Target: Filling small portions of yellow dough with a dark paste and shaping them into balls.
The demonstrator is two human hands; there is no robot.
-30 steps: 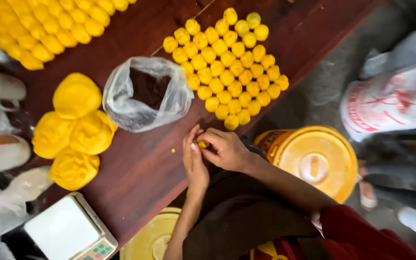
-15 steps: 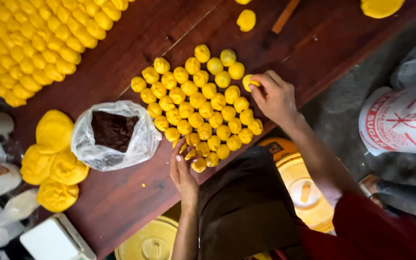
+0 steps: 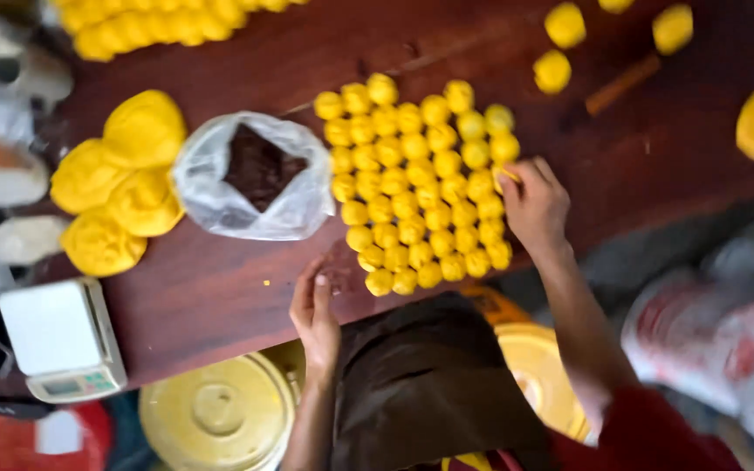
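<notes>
I see my right hand pinching what looks like a small yellow ball at the right edge of the ball cluster; my left hand rests released on the table, farther away.

Both forearms are bare from elbow to wrist, with no rings, watch or gloves showing. A dark brown apron covers the lap, and a red garment (sleeveless, seemingly) shows at the lower edge.
</notes>
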